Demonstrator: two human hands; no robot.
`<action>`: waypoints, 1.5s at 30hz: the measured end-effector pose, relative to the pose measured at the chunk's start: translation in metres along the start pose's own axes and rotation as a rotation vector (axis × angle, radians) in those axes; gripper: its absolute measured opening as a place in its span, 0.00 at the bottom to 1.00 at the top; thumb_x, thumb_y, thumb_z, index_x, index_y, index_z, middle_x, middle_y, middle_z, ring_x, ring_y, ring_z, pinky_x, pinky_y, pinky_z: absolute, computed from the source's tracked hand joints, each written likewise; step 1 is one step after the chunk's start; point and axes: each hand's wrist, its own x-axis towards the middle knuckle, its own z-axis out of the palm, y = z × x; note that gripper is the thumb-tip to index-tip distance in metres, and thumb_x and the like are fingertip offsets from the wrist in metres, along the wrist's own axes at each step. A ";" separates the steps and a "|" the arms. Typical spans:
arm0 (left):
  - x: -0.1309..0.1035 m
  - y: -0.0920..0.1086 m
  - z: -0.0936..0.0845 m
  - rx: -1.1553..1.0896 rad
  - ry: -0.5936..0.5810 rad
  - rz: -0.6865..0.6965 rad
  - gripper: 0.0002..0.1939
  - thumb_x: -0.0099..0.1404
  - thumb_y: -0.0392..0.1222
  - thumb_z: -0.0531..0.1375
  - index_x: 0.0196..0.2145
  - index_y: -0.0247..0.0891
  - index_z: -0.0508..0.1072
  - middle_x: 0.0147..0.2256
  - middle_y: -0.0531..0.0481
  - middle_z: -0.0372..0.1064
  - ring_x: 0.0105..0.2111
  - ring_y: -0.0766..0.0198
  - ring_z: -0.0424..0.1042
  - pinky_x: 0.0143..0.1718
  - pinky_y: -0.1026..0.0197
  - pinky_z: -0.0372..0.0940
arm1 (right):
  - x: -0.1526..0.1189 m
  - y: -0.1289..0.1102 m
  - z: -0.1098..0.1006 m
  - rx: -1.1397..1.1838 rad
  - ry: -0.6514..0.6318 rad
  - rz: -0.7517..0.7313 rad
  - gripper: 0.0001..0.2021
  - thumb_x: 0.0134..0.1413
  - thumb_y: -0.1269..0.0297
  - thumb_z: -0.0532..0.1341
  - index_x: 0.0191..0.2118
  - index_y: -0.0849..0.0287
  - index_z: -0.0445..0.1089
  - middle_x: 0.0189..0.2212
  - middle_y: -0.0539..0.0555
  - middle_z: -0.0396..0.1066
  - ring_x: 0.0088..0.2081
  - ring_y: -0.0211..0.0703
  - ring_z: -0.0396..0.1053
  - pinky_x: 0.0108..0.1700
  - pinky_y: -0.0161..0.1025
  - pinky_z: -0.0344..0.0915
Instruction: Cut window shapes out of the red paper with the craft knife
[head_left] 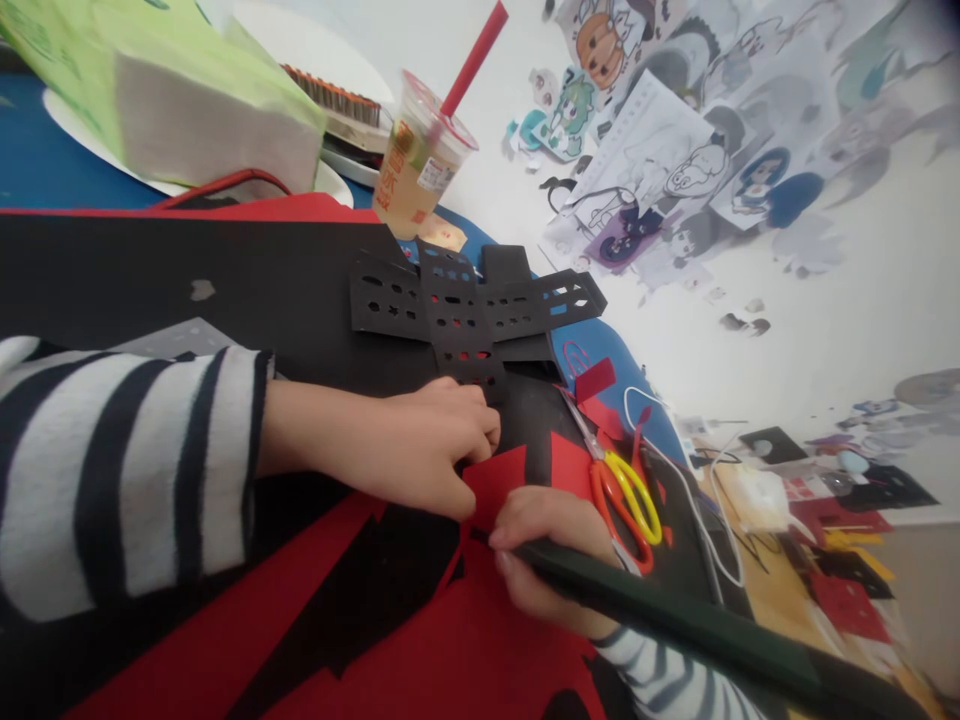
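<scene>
One big white wall (517,190) fills the top and right, with flat paper pictures (660,160) stuck on it at 2 o'clock. A smooth black sheet (135,290) lies at 9 o'clock over a blue table (30,140). Red paper (480,630) spreads out at 6 o'clock, flat with straight cut edges. At 10 o'clock sits a soft green and white pack (217,120), shaped like a box.

The long dark green stick (675,610) runs from the middle out past 4 o'clock. The right hand (551,560), at 5 o'clock, is closed tight around it, its thin end down near the red paper. At 12 o'clock, a stiff black cut-out (457,310) has folded flaps and many small holes, some like stars. The left hand (439,450), at 7 o'clock, is partly curled, with its fingertips down by the red paper. Its grip is partly hidden, so I can't tell if it pinches anything.

A clear plastic cup (412,180) stands near 11 o'clock, with pale drink inside. Scissors (619,490) with orange and yellow loops lie at 4 o'clock. A round red straw (476,60) pokes up from the cup.
</scene>
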 end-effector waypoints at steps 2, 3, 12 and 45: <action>0.000 0.000 0.000 0.003 -0.005 0.001 0.06 0.52 0.34 0.60 0.20 0.37 0.68 0.34 0.52 0.68 0.39 0.60 0.61 0.41 0.58 0.52 | 0.000 -0.001 0.001 -0.008 0.009 0.008 0.11 0.44 0.79 0.56 0.32 0.55 0.67 0.22 0.50 0.72 0.22 0.37 0.69 0.27 0.33 0.68; 0.001 0.000 0.000 0.001 -0.007 0.004 0.06 0.53 0.34 0.60 0.19 0.37 0.68 0.34 0.52 0.67 0.39 0.60 0.61 0.41 0.58 0.52 | 0.000 -0.001 0.001 -0.010 0.026 0.030 0.11 0.43 0.79 0.56 0.31 0.55 0.67 0.21 0.49 0.71 0.22 0.37 0.69 0.27 0.33 0.67; 0.000 0.000 -0.001 -0.002 -0.013 0.003 0.06 0.53 0.34 0.59 0.20 0.36 0.68 0.33 0.53 0.67 0.38 0.61 0.60 0.41 0.58 0.51 | -0.002 -0.004 0.002 -0.006 0.108 0.150 0.10 0.43 0.78 0.56 0.29 0.55 0.65 0.19 0.48 0.69 0.17 0.34 0.67 0.21 0.31 0.64; 0.001 0.000 -0.001 0.014 -0.046 -0.007 0.05 0.54 0.36 0.60 0.22 0.36 0.70 0.35 0.52 0.67 0.40 0.60 0.60 0.42 0.58 0.51 | 0.002 -0.003 0.001 -0.073 0.007 -0.014 0.12 0.43 0.79 0.55 0.31 0.54 0.66 0.22 0.50 0.72 0.22 0.37 0.70 0.27 0.33 0.69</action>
